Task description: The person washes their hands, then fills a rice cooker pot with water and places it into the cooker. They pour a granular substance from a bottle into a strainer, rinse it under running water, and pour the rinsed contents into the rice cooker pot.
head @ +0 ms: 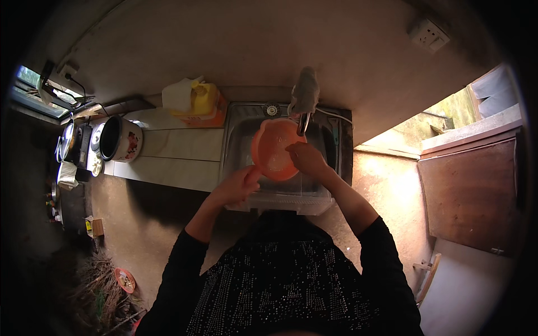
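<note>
An orange plastic scoop (pixel 273 147) is tilted over the stainless steel sink (pixel 243 110), below the faucet spout (pixel 302 124). My left hand (pixel 237 185) grips it at its lower left side, where an orange handle shows. Over the scoop's right side is my right hand (pixel 309 159), its fingers curled and their tips against or just above the inner wall. Whether those fingertips hold something small is hidden. A translucent plastic tub with a ribbed rim (pixel 281 202) sits at the sink's front, beneath both hands. The faucet body (pixel 306 86) is wrapped in a pale covering.
Left of the sink, a tiled counter (pixel 180 145) carries a yellow-and-orange jug (pixel 204 105) and a floral-patterned rice cooker pot (pixel 122 140). Dry twigs (pixel 98 277) and a red dish (pixel 125 280) lie on the floor at lower left. A wooden door (pixel 468 193) stands at right.
</note>
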The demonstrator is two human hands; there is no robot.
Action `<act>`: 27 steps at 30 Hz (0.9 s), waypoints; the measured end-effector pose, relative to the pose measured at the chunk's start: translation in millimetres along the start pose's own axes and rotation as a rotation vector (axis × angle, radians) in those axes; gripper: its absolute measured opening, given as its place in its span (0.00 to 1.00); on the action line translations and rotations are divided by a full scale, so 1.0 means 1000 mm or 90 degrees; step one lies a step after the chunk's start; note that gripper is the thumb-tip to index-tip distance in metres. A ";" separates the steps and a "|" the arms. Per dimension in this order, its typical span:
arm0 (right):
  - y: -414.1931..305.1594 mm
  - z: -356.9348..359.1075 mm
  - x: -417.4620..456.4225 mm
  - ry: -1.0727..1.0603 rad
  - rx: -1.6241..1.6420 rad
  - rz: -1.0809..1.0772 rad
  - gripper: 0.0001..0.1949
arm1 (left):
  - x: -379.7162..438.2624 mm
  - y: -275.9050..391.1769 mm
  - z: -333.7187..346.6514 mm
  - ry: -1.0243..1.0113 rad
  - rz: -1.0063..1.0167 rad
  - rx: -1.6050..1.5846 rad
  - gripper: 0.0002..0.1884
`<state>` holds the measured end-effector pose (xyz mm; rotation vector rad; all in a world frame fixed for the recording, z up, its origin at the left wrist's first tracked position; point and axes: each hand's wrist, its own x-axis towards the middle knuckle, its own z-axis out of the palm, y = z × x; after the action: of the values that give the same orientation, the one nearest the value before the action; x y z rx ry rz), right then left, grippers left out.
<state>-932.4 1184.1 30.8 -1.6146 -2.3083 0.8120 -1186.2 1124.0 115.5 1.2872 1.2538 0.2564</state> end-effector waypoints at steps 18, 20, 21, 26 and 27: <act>0.053 -0.001 -0.060 0.186 0.461 0.157 0.12 | 0.015 0.000 -0.034 0.085 0.080 0.315 0.30; 0.055 -0.001 -0.064 0.193 0.452 0.167 0.12 | 0.015 -0.003 -0.037 0.101 0.126 0.365 0.31; 0.055 -0.002 -0.067 0.197 0.447 0.172 0.11 | 0.014 0.001 -0.036 0.101 0.119 0.366 0.31; 0.057 0.001 -0.075 0.211 0.441 0.188 0.12 | 0.009 0.016 -0.033 0.121 0.106 0.394 0.30; 0.055 0.000 -0.077 0.214 0.440 0.192 0.12 | 0.008 0.015 -0.033 0.122 0.106 0.395 0.30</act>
<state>-859.1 1127.0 10.9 -1.6078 -1.3547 1.1329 -1202.2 1154.4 130.5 1.9402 1.4500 0.1085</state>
